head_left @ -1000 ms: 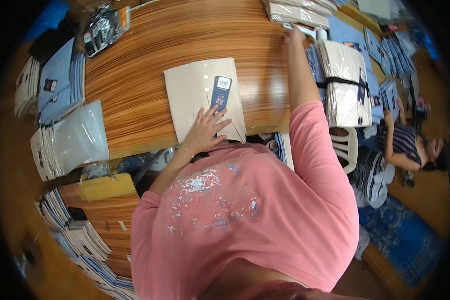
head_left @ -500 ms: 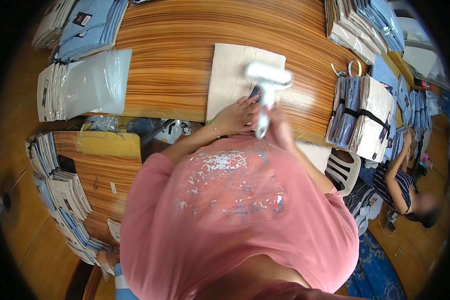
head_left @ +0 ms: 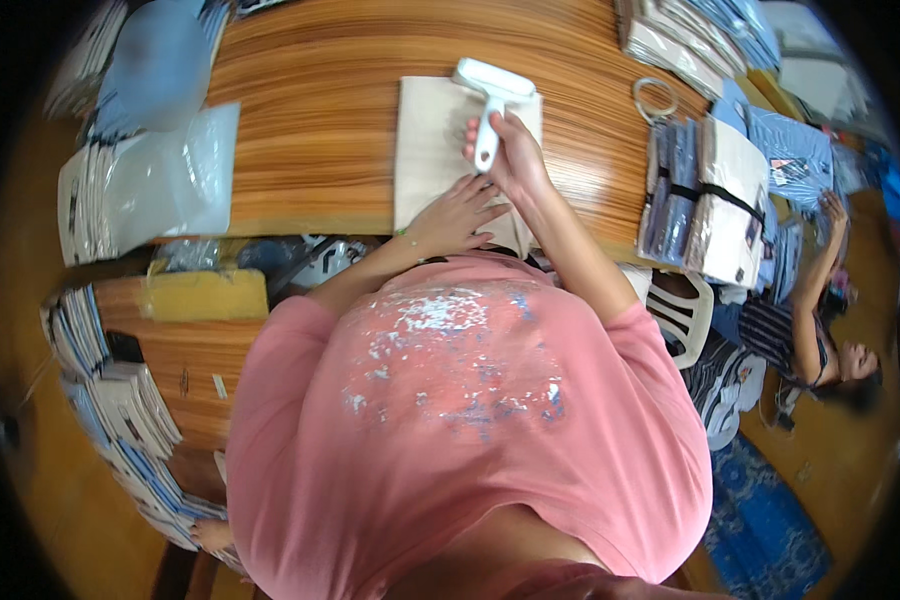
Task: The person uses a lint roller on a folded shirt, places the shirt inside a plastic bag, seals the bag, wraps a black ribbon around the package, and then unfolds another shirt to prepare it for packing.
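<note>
A folded beige garment [head_left: 430, 130] lies flat on the striped wooden table in front of me. My right hand [head_left: 515, 165] is closed round the handle of a white lint roller [head_left: 495, 82]. The roller's wide head is over the far right part of the garment; whether it touches the cloth I cannot tell. Spread over the near part of the garment, my left hand [head_left: 458, 215] has its fingers apart and holds nothing.
Packed clothes in clear bags [head_left: 85, 200] sit at the table's left. On the right are strapped bundles of folded clothes [head_left: 735, 205], with a tape roll [head_left: 655, 98] beyond them. A white plastic chair [head_left: 695, 320] and another person [head_left: 815, 330] are further right.
My right hand has pushed the lint roller away from my body, toward the garment's far edge. My left hand stays on the garment with its fingers spread.
</note>
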Demonstrator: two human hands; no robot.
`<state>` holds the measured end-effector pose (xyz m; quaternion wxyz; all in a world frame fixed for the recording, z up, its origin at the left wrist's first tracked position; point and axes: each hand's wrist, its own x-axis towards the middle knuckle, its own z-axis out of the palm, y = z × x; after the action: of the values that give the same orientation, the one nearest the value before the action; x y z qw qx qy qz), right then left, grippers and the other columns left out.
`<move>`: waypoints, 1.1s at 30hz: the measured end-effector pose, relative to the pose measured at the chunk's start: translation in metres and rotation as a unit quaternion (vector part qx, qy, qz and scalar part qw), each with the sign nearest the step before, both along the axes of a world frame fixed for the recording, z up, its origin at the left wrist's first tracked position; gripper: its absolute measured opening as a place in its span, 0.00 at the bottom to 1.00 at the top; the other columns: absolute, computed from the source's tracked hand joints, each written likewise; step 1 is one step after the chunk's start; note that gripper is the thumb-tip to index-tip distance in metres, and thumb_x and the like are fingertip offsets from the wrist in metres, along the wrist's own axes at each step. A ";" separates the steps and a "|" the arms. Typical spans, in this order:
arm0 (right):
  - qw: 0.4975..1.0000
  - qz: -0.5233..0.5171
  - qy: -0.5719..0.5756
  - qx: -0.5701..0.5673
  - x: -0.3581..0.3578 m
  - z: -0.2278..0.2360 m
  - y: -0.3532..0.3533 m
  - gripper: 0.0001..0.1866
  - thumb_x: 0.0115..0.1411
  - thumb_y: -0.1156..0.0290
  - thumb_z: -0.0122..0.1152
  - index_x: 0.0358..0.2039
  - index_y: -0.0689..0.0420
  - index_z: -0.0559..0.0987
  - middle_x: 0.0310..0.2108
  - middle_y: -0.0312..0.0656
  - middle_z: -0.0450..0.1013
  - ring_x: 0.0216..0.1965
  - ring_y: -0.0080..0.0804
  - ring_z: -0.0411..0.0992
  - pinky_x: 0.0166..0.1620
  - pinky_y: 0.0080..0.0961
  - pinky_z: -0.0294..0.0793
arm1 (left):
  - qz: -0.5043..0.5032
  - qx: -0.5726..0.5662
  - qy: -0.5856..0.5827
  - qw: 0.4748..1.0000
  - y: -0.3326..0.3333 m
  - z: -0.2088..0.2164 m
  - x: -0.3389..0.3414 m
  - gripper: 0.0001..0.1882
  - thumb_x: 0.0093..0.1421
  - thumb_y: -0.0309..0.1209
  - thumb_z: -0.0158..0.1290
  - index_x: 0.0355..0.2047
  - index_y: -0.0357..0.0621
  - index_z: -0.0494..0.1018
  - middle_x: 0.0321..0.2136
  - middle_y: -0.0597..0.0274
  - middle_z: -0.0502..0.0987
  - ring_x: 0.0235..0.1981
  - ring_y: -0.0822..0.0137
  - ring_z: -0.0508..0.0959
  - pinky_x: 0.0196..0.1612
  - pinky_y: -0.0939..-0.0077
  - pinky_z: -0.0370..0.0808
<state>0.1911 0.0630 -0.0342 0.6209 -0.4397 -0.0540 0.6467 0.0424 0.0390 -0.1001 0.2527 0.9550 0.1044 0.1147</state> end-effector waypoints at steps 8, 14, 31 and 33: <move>0.975 -0.028 -0.204 0.081 0.115 0.019 0.027 0.10 0.60 0.67 0.48 0.37 0.60 0.69 0.30 0.46 0.72 0.32 0.35 0.73 0.33 0.35 0.75 | 0.108 -0.186 -0.212 0.953 0.020 0.021 -0.036 0.20 0.54 0.35 0.54 0.48 0.47 0.71 0.55 0.49 0.62 0.57 0.50 0.60 0.58 0.57 0.55; 0.859 -0.019 -0.511 -0.012 0.190 0.011 0.050 0.12 0.57 0.68 0.50 0.38 0.62 0.70 0.32 0.48 0.72 0.32 0.38 0.73 0.34 0.36 0.74 | 0.146 -0.150 -0.269 0.940 0.016 0.048 -0.036 0.17 0.56 0.37 0.53 0.44 0.43 0.69 0.46 0.52 0.68 0.48 0.54 0.68 0.50 0.63 0.65; 0.520 -0.092 -0.837 -0.148 0.270 -0.026 0.055 0.19 0.52 0.68 0.56 0.42 0.67 0.72 0.36 0.52 0.73 0.35 0.47 0.72 0.37 0.39 0.72 | 0.447 -0.294 -0.248 0.807 -0.044 0.031 -0.092 0.20 0.60 0.30 0.49 0.51 0.36 0.63 0.47 0.55 0.68 0.51 0.62 0.67 0.56 0.70 0.61; 0.542 -0.097 -0.820 -0.156 0.243 -0.049 0.065 0.20 0.51 0.68 0.57 0.42 0.67 0.72 0.37 0.52 0.73 0.35 0.48 0.72 0.38 0.39 0.72 | 0.451 -0.244 -0.225 0.828 -0.012 0.064 -0.103 0.19 0.60 0.30 0.48 0.50 0.37 0.64 0.47 0.56 0.69 0.52 0.63 0.66 0.56 0.70 0.60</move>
<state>0.4341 0.1276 -0.0831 0.2858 -0.8709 -0.3950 -0.0619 -0.0606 0.0272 -0.0362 0.4138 0.6565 0.4886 0.3988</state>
